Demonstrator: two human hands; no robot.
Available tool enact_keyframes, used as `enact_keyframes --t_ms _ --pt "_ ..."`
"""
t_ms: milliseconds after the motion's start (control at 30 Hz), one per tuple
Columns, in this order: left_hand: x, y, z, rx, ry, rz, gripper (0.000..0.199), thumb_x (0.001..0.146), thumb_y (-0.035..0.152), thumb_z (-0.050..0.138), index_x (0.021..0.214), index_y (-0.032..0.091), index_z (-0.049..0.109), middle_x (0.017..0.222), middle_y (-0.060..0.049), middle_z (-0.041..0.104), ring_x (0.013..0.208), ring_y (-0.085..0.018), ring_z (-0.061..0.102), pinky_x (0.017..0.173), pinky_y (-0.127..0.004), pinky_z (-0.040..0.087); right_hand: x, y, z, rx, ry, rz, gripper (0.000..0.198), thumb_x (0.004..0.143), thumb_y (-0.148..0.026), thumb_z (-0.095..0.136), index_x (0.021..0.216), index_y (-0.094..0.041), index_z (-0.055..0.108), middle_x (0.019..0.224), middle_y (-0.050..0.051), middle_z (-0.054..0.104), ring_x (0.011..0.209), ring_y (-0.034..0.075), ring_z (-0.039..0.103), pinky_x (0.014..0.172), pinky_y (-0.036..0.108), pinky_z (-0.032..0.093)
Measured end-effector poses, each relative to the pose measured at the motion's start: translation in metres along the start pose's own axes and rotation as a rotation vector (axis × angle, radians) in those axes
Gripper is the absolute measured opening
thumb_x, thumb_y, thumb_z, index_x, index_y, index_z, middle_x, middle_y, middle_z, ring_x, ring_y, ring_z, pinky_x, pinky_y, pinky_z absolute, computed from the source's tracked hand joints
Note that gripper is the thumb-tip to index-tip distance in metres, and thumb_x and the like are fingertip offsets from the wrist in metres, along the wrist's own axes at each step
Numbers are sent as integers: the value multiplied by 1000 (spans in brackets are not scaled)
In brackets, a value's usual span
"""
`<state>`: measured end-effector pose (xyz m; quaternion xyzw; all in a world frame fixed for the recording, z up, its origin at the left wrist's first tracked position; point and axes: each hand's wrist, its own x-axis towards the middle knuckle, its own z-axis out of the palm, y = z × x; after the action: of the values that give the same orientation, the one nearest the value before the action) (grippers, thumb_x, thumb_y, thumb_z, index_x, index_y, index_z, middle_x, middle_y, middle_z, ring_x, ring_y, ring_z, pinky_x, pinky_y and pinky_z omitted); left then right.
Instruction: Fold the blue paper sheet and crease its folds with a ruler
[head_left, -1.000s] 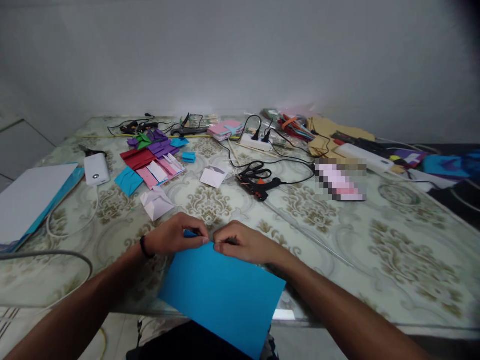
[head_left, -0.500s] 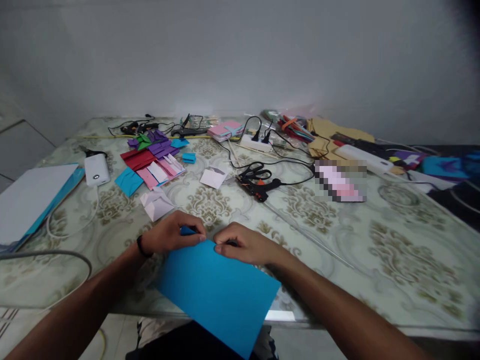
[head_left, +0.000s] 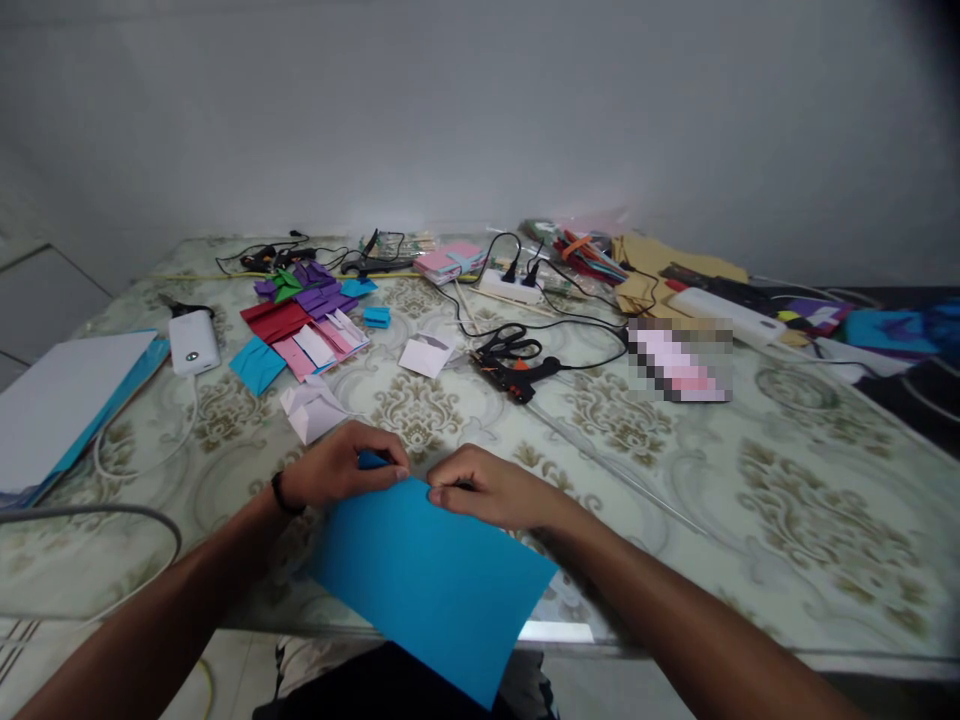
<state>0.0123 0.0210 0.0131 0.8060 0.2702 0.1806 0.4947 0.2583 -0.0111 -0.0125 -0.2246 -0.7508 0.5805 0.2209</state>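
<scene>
A sheet of blue paper (head_left: 439, 580) slants down from the table over its front edge, above my lap. My left hand (head_left: 360, 462) pinches its upper edge between thumb and fingers, with a bit of blue showing inside the curled fingers. Close beside it, my right hand (head_left: 487, 487) grips the same edge, its fingertips curled under the thumb. Only a small gap parts the two hands. Just beyond my left hand lies a folded white paper (head_left: 311, 408). A black glue gun (head_left: 517, 376) lies beyond my right hand, next to black-handled scissors (head_left: 510, 343).
Folded coloured papers (head_left: 300, 320) lie in a heap at the back left. A white power bank (head_left: 193, 341) with a cable and a paper stack (head_left: 67, 400) are at left. Behind the glue gun, a power strip (head_left: 512, 286) trails black cords. Brown paper (head_left: 675, 262) lies back right.
Hardly anything differs. The blue sheet's lower right corner has shifted slightly left, while both hands keep the same hold on its upper edge.
</scene>
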Motion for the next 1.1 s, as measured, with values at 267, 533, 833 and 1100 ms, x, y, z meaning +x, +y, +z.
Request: enact_keyframes --t_ms 267,533,833,1100 --pt "-2 1 -2 -6 6 -9 21 95 32 66 85 14 73 80 -4 74 74 -14 64 72 -24 48 -1 1 1 3 -8 21 49 100 -42 53 61 -21 33 58 -8 26 53 8 27 50 24 23" --pt "-3 0 -4 -6 28 -16 25 95 36 67 85 14 73 80 -5 73 74 -14 63 72 -25 49 0 -2 0 -15 -5 6 52 100 -50 55 61 -21 35 57 -8 26 54 9 26 52 25 22" --pt "-2 0 -4 -21 11 -16 20 94 30 68 84 14 74 78 -4 73 72 -13 63 70 -23 47 -2 -2 -1 3 -24 21 56 101 -53 52 60 -22 31 56 -8 25 52 8 25 49 26 20" --pt "-4 3 -9 -23 30 -28 22 95 33 67 85 14 73 80 -4 72 75 -14 63 71 -24 47 -2 -3 -1 -1 11 14 56 100 -53 55 60 -22 32 57 -7 25 53 8 26 51 26 21"
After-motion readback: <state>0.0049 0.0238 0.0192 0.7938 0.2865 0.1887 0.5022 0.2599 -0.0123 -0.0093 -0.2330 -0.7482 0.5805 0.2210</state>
